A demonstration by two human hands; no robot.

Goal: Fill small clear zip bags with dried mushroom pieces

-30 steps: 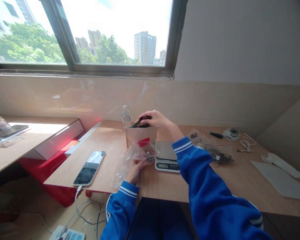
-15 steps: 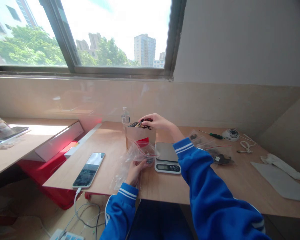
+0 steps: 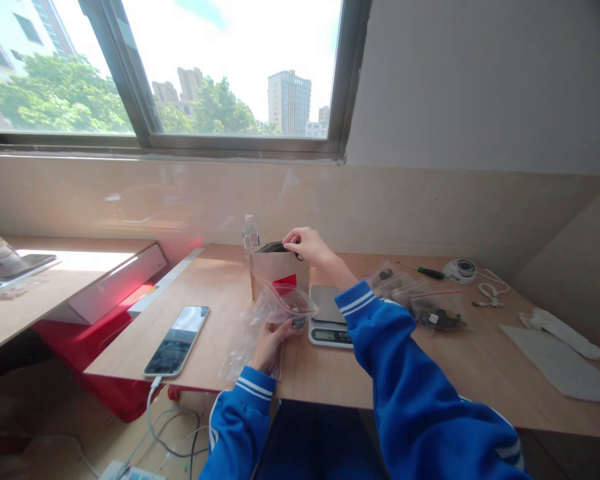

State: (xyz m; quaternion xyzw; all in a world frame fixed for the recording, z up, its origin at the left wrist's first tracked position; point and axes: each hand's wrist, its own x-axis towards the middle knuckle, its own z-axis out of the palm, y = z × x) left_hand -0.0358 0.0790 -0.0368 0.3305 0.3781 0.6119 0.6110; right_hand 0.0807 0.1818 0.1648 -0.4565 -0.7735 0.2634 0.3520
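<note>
An upright brown paper bag (image 3: 265, 272) with a red mark on its front stands at the middle of the table, and dark contents show at its open top. My right hand (image 3: 307, 245) is at the bag's right top edge, fingers pinched together and pointing into the opening. A bit of something dark shows under those fingers, too small to name. In front of the paper bag, my left hand (image 3: 270, 340) grips a clear zip bag (image 3: 300, 303) with a red seal line and small dark items inside. More clear plastic lies beside that hand.
A kitchen scale (image 3: 325, 333) sits right of the zip bag, partly behind my right sleeve. Several filled plastic bags (image 3: 437, 312), a green screwdriver (image 3: 431, 273), a white dome camera (image 3: 461, 271) lie farther right. A phone (image 3: 179, 341) charges at left; a bottle (image 3: 251, 233) stands behind.
My right hand held a bunch of dark, cord-like items above the bag's top; most of these are now down inside or out of sight. My left hand stays on the zip bag.
</note>
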